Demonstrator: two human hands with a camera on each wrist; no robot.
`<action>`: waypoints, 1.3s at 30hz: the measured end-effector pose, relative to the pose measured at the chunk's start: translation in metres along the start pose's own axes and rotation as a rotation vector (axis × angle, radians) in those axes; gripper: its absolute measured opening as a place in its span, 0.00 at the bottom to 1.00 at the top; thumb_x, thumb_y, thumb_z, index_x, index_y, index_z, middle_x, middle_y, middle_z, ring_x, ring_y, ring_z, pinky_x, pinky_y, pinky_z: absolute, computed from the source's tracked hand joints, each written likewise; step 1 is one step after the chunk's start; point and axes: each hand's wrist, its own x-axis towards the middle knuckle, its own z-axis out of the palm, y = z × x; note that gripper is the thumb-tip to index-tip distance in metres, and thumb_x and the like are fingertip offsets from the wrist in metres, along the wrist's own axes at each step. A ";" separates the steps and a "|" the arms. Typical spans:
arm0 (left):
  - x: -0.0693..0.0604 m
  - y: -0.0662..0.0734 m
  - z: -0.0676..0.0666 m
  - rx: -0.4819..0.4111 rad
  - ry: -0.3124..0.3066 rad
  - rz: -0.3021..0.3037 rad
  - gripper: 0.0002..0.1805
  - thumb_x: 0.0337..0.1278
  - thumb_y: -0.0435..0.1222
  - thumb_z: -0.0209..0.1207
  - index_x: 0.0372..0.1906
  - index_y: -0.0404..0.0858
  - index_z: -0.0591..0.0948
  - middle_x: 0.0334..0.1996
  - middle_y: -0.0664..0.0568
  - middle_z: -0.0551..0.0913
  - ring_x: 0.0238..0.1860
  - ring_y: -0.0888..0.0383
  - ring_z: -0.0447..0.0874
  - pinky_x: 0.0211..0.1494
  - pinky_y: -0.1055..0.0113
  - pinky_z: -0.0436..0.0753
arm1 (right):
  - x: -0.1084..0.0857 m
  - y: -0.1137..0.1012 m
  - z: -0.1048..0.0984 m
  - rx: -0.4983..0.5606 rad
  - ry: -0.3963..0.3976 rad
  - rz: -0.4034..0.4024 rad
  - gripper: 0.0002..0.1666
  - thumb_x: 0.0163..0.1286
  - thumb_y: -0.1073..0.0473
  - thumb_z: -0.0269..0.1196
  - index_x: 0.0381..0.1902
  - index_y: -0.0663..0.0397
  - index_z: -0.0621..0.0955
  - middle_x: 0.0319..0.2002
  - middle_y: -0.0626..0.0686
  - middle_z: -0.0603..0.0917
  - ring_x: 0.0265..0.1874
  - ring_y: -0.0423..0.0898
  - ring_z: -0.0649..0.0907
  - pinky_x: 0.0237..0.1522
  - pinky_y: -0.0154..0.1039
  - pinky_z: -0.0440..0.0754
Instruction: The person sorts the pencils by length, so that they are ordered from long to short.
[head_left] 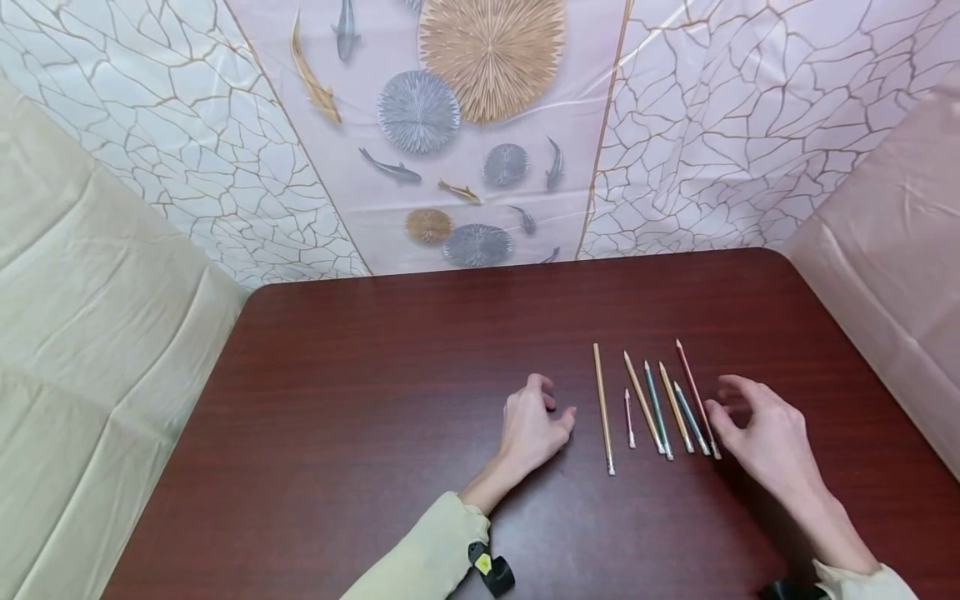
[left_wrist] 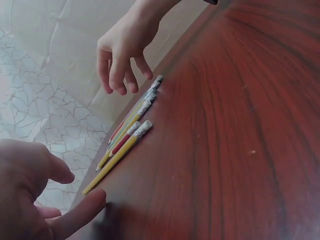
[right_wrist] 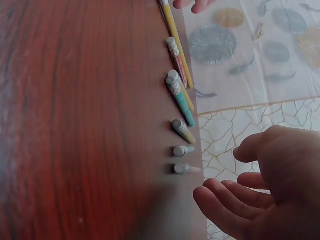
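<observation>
Several pencils with erasers lie in a row on the table, erasers toward the near side. At the left end is a long yellow pencil [head_left: 603, 408], beside a short red pencil [head_left: 629, 418]. Yellow and teal ones follow, among them a teal pencil [head_left: 657, 408], and a long red pencil [head_left: 697, 398] ends the row at the right. My left hand [head_left: 529, 427], loosely curled and holding nothing, is left of the long yellow pencil. Just right of the long red pencil, my right hand [head_left: 772, 435] hovers with relaxed fingers and nothing in them.
The dark red-brown table [head_left: 337, 433] has rounded far corners. A patterned cloth [head_left: 480, 167] hangs behind it, and pale padded panels flank it, one at the left [head_left: 97, 333] and one at the right [head_left: 885, 242]. A black strap [head_left: 491, 569] is on my left sleeve.
</observation>
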 end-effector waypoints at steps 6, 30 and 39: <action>0.002 0.008 0.007 -0.023 -0.021 -0.040 0.21 0.46 0.37 0.71 0.45 0.34 0.79 0.27 0.52 0.85 0.32 0.51 0.85 0.40 0.61 0.81 | 0.000 0.007 0.001 0.022 -0.034 0.063 0.19 0.52 0.69 0.71 0.44 0.66 0.82 0.30 0.60 0.86 0.23 0.27 0.78 0.32 0.28 0.70; 0.011 0.027 0.038 -0.008 -0.007 -0.082 0.22 0.42 0.37 0.73 0.42 0.35 0.78 0.23 0.57 0.80 0.25 0.55 0.80 0.34 0.62 0.80 | 0.004 0.014 0.003 0.113 -0.237 0.236 0.19 0.66 0.65 0.64 0.52 0.71 0.76 0.27 0.60 0.84 0.07 0.39 0.78 0.11 0.34 0.74; 0.012 0.032 0.042 0.006 -0.031 -0.094 0.24 0.41 0.38 0.75 0.43 0.35 0.78 0.23 0.57 0.79 0.26 0.55 0.80 0.35 0.61 0.80 | 0.008 0.012 0.004 0.130 -0.275 0.265 0.20 0.67 0.64 0.64 0.52 0.71 0.75 0.26 0.57 0.84 0.08 0.41 0.79 0.11 0.35 0.76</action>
